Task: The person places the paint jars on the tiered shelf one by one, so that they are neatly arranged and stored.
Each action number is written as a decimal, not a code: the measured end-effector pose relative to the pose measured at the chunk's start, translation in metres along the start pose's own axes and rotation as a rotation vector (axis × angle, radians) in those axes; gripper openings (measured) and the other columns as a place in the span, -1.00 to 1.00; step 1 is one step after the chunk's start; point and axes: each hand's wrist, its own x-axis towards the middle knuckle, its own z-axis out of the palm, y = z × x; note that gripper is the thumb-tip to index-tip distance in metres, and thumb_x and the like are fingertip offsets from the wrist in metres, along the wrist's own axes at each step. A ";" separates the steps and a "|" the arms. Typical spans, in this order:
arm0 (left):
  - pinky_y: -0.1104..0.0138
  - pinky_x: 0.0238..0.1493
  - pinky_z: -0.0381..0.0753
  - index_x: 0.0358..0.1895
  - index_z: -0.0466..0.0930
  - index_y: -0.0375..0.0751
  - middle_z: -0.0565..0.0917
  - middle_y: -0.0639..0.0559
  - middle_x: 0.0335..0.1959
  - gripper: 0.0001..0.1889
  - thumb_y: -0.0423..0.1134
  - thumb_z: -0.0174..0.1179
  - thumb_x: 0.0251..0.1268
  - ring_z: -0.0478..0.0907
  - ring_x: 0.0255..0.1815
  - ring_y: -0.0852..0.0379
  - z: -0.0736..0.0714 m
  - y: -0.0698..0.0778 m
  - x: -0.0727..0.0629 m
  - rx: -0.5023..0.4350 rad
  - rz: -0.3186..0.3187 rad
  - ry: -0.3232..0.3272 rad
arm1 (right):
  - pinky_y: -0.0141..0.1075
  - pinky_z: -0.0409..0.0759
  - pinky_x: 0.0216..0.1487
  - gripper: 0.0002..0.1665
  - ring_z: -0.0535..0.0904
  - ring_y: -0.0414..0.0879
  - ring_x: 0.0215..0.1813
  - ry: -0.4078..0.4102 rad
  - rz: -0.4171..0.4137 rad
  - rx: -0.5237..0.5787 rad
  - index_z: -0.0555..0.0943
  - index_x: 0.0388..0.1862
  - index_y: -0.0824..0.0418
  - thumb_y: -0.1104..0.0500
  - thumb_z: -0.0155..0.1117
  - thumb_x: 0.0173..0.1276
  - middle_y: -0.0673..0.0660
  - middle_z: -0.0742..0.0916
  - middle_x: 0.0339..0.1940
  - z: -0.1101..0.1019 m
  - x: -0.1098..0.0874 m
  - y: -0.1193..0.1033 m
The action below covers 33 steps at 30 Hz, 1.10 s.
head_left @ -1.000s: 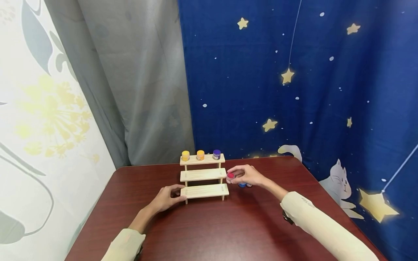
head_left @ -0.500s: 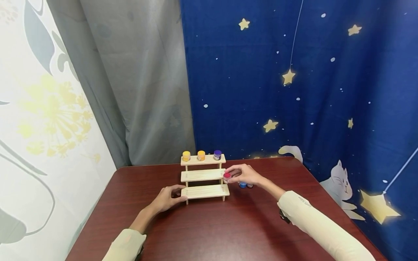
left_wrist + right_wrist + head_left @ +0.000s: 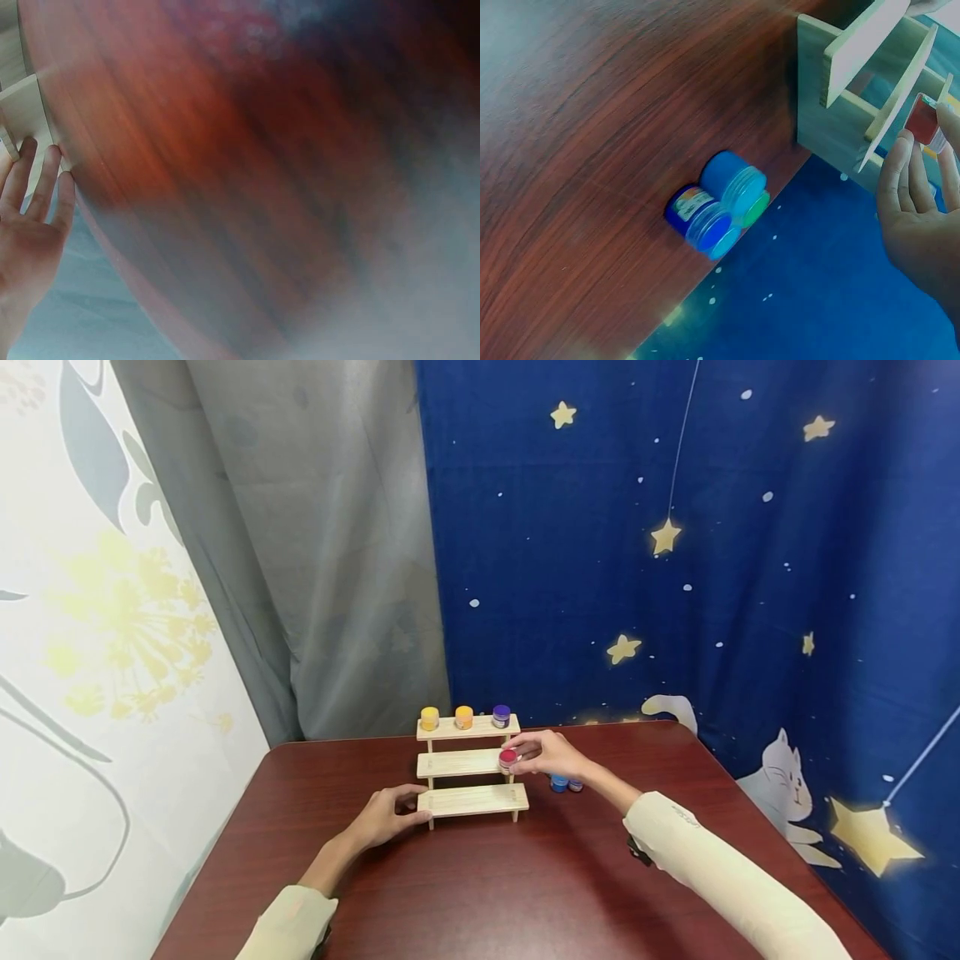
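A three-step wooden display stand stands on the table. My left hand holds its lowest step at the left end, thumb in front and fingers behind. In the left wrist view the fingertips lie against the pale wood. My right hand pinches a small red paint jar over the right end of the middle step. The right wrist view shows the jar between thumb and fingers, close to the stand's steps. On the top step sit a yellow jar, an orange jar and a purple jar.
Right of the stand, a blue jar, a dark blue jar, a light blue jar and a green jar are grouped on the dark red table. A starry blue curtain hangs behind.
My right hand has moved left with the red paint jar, from beside the stand to over the middle step's right end. The left hand stays on the lowest step.
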 end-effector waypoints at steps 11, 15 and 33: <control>0.15 -0.04 0.66 0.23 0.67 -0.11 0.77 0.06 -0.11 -0.50 -0.05 0.50 0.27 0.69 -0.09 0.12 0.000 -0.001 -0.001 -0.007 0.008 0.006 | -0.29 0.69 -0.09 -0.51 0.77 -0.09 -0.03 0.002 -0.035 -0.010 0.73 0.19 0.14 0.12 0.59 0.29 0.10 0.84 -0.08 0.023 0.021 -0.014; 0.17 -0.04 0.66 0.22 0.68 -0.10 0.77 0.07 -0.12 -0.51 -0.05 0.51 0.27 0.69 -0.09 0.12 0.001 -0.001 -0.002 -0.006 0.010 0.011 | -0.25 0.71 -0.04 -0.50 0.78 -0.08 -0.02 0.012 -0.036 0.007 0.72 0.20 0.15 0.14 0.59 0.29 0.12 0.83 -0.01 0.032 0.027 -0.019; 0.15 -0.01 0.66 0.22 0.68 -0.08 0.78 0.06 -0.10 -0.51 -0.02 0.50 0.27 0.69 -0.07 0.14 -0.002 0.001 0.000 -0.007 0.000 -0.001 | -0.30 0.69 -0.05 -0.52 0.77 -0.09 0.03 0.014 -0.051 0.044 0.73 0.19 0.13 0.17 0.59 0.28 0.11 0.82 0.02 0.064 0.055 -0.038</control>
